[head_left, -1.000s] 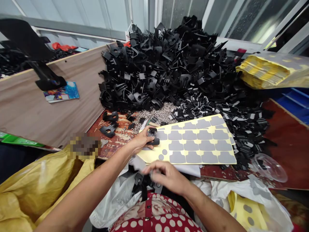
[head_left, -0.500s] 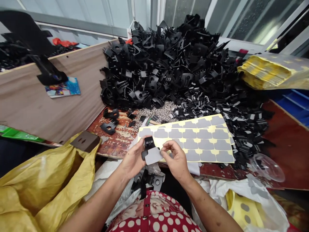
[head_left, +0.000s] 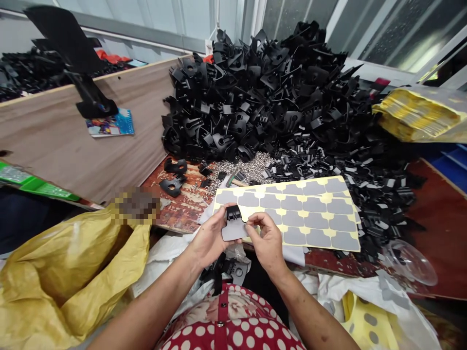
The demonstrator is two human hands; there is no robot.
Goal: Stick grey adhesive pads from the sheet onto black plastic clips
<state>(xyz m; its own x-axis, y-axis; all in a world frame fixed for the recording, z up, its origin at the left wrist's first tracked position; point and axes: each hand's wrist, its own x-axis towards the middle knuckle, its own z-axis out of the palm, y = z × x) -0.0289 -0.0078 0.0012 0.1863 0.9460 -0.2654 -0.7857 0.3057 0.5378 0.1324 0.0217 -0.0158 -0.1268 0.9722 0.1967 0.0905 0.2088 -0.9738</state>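
Note:
My left hand (head_left: 211,238) is wrapped round a small black plastic part (head_left: 233,214) in front of my chest. A grey sticker (head_left: 233,230) lies over the lower face of that part. At the sticker's right edge, the thumb and forefinger of my right hand (head_left: 267,238) are pinched together. Just behind both hands, yellow sheets of grey stickers (head_left: 308,218) lie on the red table (head_left: 178,214), partly overlapping.
A tall heap of black plastic parts (head_left: 248,97) fills the table's back. Small metal pieces (head_left: 255,167) lie before it. A clear plastic bowl (head_left: 412,262) sits at the right, a yellow sack (head_left: 73,272) at the left, and a wooden board (head_left: 120,155) stands behind the sack.
The sticker, held at an angle to the black part before, is now lined up over its face. The part has turned in my left hand, and the whole view has shifted slightly.

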